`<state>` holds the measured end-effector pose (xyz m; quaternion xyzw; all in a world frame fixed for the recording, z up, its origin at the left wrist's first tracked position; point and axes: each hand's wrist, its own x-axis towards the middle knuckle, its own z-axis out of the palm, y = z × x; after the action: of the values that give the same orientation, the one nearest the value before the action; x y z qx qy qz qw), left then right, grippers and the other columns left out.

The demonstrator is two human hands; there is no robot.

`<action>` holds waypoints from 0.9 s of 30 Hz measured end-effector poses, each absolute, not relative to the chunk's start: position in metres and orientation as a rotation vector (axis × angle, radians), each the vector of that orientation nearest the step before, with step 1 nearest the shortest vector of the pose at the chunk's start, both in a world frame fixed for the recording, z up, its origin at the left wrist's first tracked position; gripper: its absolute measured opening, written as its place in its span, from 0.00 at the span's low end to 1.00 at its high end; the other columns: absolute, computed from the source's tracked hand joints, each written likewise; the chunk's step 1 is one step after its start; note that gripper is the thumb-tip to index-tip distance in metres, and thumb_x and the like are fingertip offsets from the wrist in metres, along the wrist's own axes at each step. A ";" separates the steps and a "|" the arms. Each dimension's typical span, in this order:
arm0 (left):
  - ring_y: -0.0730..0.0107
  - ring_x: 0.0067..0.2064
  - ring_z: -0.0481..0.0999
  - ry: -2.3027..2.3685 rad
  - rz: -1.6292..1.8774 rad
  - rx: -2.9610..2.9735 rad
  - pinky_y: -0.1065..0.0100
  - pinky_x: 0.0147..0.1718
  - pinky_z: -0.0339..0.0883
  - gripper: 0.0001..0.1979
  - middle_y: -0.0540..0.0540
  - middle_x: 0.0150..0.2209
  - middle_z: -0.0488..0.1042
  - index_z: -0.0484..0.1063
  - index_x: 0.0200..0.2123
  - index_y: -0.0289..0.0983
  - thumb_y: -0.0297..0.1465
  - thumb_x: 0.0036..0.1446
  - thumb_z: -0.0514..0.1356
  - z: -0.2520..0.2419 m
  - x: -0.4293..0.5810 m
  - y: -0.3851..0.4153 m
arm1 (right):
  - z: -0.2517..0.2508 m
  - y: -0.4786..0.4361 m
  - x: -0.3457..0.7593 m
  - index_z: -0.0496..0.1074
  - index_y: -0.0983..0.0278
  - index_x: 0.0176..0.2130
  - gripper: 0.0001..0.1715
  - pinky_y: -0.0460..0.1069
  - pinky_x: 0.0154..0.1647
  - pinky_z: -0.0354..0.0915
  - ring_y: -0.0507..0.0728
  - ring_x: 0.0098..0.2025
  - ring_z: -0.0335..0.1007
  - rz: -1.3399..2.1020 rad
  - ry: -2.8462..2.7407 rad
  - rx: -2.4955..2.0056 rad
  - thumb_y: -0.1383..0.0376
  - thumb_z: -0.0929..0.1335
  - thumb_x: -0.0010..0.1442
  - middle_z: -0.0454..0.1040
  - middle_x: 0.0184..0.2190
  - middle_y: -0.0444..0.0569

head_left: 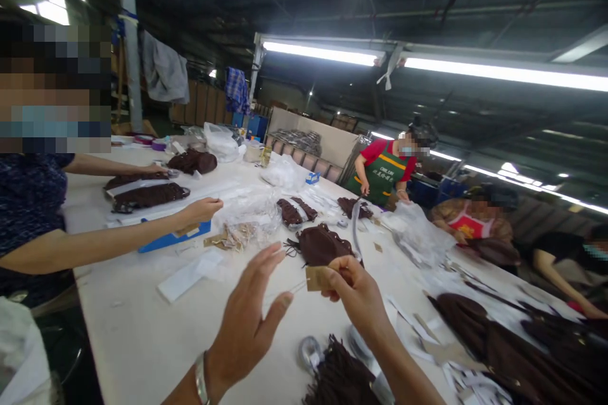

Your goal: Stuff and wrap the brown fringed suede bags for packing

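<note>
- Spreading across the white table [142, 342], dark brown pieces [503, 348] at 4 o'clock run off frame.
- Left hand [247, 323]: fingers spread, holding nothing I can see.
- Right hand [354, 291]: fingers pinched on a tan card tag [317, 278], centre frame, half hidden; its thin string is barely visible.

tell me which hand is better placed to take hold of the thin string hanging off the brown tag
Likely the left hand: it is open with fingers spread beside the string's free end. The right hand is already pinching the brown tag, so it is occupied.
</note>
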<state>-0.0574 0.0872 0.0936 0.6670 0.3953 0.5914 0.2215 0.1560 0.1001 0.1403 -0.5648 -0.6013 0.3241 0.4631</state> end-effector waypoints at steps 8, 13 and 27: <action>0.65 0.30 0.76 0.592 0.872 1.009 0.63 0.38 0.68 0.20 0.42 0.28 0.78 0.73 0.36 0.33 0.46 0.56 0.62 0.077 -0.036 0.037 | 0.098 0.056 0.156 0.66 0.64 0.38 0.25 0.46 0.22 0.60 0.53 0.21 0.68 0.931 -1.324 -1.358 0.47 0.70 0.53 0.73 0.21 0.43; 0.66 0.33 0.76 0.511 0.893 0.855 0.65 0.39 0.66 0.16 0.41 0.30 0.78 0.72 0.34 0.33 0.42 0.56 0.62 0.076 -0.036 -0.001 | 0.055 0.013 0.153 0.69 0.63 0.47 0.25 0.51 0.34 0.67 0.57 0.32 0.73 0.836 -1.416 -1.395 0.49 0.69 0.56 0.77 0.31 0.48; 0.68 0.27 0.72 0.611 0.947 1.204 0.64 0.36 0.66 0.18 0.47 0.22 0.74 0.72 0.36 0.35 0.46 0.59 0.59 0.033 -0.028 -0.033 | 0.037 -0.057 0.122 0.74 0.64 0.50 0.36 0.53 0.39 0.70 0.59 0.38 0.74 1.461 -0.891 -1.103 0.44 0.73 0.50 0.77 0.39 0.54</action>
<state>-0.0281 -0.0331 0.0329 0.5362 0.2719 0.4217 0.6787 0.1215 -0.0572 0.0368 -0.4609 -0.3723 0.6109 0.5252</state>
